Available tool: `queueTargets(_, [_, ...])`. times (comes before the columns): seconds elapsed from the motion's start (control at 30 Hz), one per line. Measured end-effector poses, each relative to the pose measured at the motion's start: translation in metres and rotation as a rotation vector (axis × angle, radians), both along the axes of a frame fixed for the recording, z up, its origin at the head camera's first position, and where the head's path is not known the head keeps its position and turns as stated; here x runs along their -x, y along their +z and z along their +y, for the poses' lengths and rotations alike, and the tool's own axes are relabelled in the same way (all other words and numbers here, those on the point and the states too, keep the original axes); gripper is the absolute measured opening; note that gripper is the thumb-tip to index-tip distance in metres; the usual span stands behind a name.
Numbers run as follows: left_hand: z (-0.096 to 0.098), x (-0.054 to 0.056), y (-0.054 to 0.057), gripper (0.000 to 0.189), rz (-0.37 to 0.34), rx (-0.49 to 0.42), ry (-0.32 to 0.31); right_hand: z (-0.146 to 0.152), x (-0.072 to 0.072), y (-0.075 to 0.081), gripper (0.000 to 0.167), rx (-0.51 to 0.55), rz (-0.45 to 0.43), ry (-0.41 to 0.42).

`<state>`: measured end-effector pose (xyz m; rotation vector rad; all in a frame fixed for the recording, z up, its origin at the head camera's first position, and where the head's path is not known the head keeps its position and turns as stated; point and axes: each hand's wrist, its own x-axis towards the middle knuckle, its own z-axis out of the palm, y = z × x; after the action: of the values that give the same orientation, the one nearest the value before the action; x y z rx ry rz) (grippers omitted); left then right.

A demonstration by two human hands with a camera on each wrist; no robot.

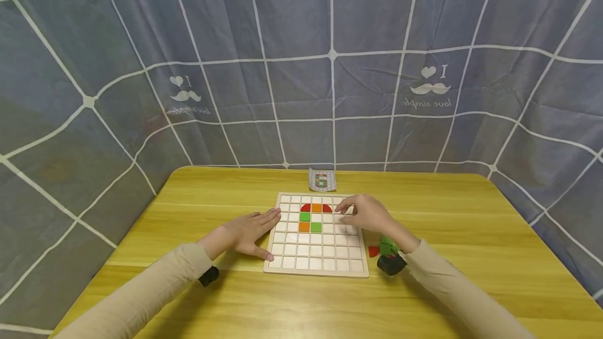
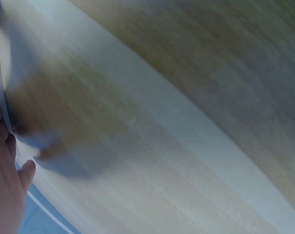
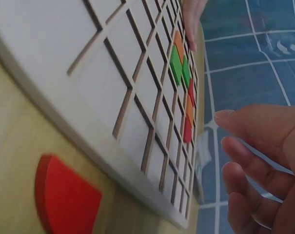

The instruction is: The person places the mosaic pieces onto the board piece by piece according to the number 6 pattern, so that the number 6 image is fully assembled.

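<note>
Left hand (image 1: 246,233), fingers (image 1: 267,217) outstretched, touches the gridded board (image 1: 302,263).

Right hand (image 3: 269,168) hovers near gridded board (image 3: 96,92), fingers loosely bent. Green, orange, red tiles (image 3: 175,66) fill some cells; red wedge (image 3: 67,197) lies off-board.

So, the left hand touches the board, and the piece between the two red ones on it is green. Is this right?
Not quite: the piece between the two red ones is orange, not green, as the head view shows. The left hand does touch the board.
</note>
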<state>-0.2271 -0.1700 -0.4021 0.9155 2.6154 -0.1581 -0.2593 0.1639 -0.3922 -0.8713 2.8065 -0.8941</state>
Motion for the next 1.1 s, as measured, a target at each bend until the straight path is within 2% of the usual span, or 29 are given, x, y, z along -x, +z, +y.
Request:
queueTargets(0.17, [-0.001, 0.0, 0.0, 0.105, 0.001, 0.002, 0.002, 0.017, 0.0, 0.001, 0.021, 0.007, -0.016, -0.019])
queueTargets(0.5, [-0.001, 0.0, 0.0, 0.104, 0.005, -0.007, -0.005, 0.054, -0.007, -0.003, 0.022, -0.022, 0.022, -0.043])
queueTargets(0.8, [-0.001, 0.0, 0.0, 0.104, 0.004, -0.02, -0.006, 0.085, -0.013, -0.003, 0.025, -0.043, -0.002, -0.084])
queueTargets(1.1, [0.0, 0.001, -0.001, 0.104, 0.007, -0.012, -0.003, 0.111, -0.017, -0.005, 0.027, -0.077, 0.042, -0.026])
